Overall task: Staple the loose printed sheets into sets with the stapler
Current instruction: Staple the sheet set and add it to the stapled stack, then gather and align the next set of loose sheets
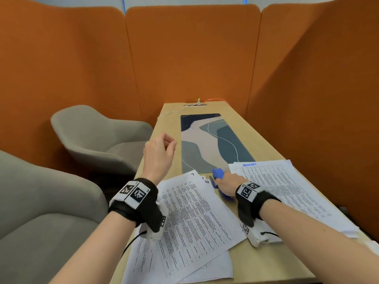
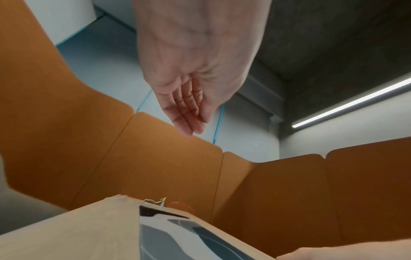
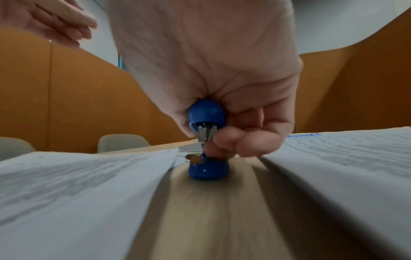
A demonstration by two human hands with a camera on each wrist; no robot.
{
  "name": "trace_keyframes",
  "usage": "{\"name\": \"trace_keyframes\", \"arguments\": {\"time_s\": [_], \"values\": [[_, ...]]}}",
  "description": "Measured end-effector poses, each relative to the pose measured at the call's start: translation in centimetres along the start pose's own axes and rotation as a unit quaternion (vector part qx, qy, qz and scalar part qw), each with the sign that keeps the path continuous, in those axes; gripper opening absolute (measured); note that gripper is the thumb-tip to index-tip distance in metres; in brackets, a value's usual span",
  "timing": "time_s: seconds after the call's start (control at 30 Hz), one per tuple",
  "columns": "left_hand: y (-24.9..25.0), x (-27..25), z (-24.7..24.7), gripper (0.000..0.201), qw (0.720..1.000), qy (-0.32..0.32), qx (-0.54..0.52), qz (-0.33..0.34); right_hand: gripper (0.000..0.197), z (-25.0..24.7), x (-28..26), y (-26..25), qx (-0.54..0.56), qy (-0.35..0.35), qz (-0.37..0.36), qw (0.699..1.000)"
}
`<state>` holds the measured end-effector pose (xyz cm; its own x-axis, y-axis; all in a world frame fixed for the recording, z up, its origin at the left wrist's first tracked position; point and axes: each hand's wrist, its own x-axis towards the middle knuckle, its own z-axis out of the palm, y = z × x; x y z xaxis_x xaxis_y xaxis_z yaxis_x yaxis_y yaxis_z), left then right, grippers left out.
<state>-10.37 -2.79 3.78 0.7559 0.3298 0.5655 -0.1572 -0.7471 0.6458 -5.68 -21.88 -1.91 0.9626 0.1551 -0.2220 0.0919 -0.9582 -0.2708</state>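
A blue stapler [image 1: 217,177] [image 3: 206,126] stands on the wooden table [image 1: 272,261] between two lots of printed sheets. My right hand [image 1: 227,186] [image 3: 224,112] grips it, fingers curled around its top arm and its jaws apart. The corner of the left pile of sheets [image 1: 192,218] [image 3: 77,176] reaches toward the stapler's mouth. A second stack of sheets [image 1: 287,189] [image 3: 347,154] lies on the right. My left hand [image 1: 162,148] [image 2: 189,109] hovers in the air above the table's left edge, fingers loosely curled, holding nothing.
A patterned desk mat [image 1: 211,142] [image 2: 177,237] lies further along the table, with cables and a power socket [image 1: 195,104] at the far end. Grey armchairs [image 1: 96,138] stand on the left. Orange padded partitions [image 1: 190,58] surround the booth.
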Motion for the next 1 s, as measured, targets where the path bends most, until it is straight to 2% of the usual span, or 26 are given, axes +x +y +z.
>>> {"name": "trace_keyframes", "arguments": {"time_s": [0.07,0.13,0.2,0.27,0.4,0.57,0.7,0.77,0.87,1.0], "values": [[1.6,-0.8,0.0,0.01,0.999,0.01,-0.021,0.027,0.048,-0.8,-0.5,0.4,0.018,0.013,0.013,1.0],[3.6,-1.6,0.8,0.011,0.997,0.01,-0.054,0.051,0.064,-2.5,-1.7,1.6,0.044,0.059,0.026,0.997],[6.1,-2.8,2.4,0.012,0.992,-0.009,-0.094,0.078,0.064,-4.9,-3.7,4.0,0.086,0.118,0.028,0.989],[9.3,-4.6,4.9,0.011,0.985,-0.042,-0.133,0.102,0.054,-7.5,-6.5,7.4,0.154,0.175,0.021,0.972],[16.7,-10.1,10.9,0.008,0.962,-0.148,-0.211,0.092,0.041,-10.8,-12.4,15.7,0.232,0.282,0.031,0.93],[25.2,-20.2,18.5,0.007,0.904,-0.325,-0.261,0.088,0.028,-12.0,-19.4,26.0,0.256,0.348,0.073,0.899],[28.0,-28.6,25.2,0.008,0.844,-0.47,-0.239,0.101,0.03,-11.0,-24.3,32.9,0.287,0.371,0.103,0.877],[27.7,-31.4,29.1,0.01,0.825,-0.522,-0.205,0.067,0.03,-10.1,-26.0,35.8,0.304,0.373,0.118,0.869],[26.1,-33.0,34.5,0.015,0.821,-0.561,-0.099,0.016,0.026,-8.7,-28.1,39.2,0.327,0.372,0.133,0.858],[24.1,-32.2,39.7,0.024,0.827,-0.562,0.013,0.001,0.025,-6.5,-30.2,41.8,0.358,0.36,0.141,0.85]]}}
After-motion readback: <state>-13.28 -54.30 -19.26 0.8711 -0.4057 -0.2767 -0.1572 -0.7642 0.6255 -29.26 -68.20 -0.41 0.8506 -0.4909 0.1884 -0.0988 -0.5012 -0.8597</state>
